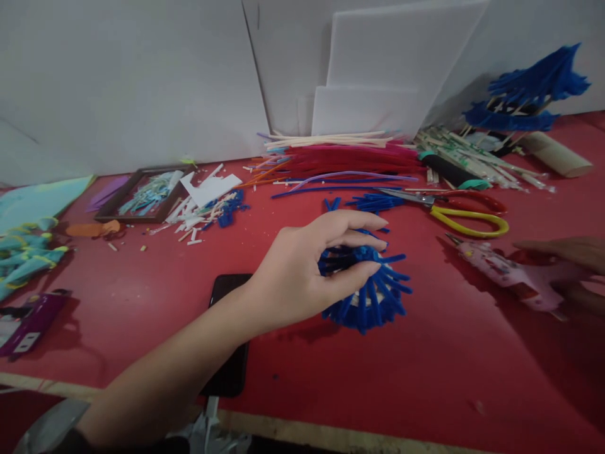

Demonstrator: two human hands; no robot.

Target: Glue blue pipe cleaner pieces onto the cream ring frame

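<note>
My left hand (307,271) reaches across from the lower left, thumb and fingers curved around the top of a round blue pipe-cleaner piece (373,296). Its short blue stems fan out and down like a small roof, with a pale layer showing between them. Part of that piece is hidden behind my fingers. At the right edge my right hand (574,258) has its fingers around the handle of a pink hot glue gun (515,277), whose nozzle points to the upper left. Much of the right hand lies out of frame.
Yellow-and-red-handled scissors (467,221) lie beyond the glue gun. Cut blue pipe cleaners (378,202) and red bundles (350,161) lie behind. A black phone (231,366) sits beneath my left forearm. A finished-looking blue model (524,101) stands back right; a framed tray (146,192) back left.
</note>
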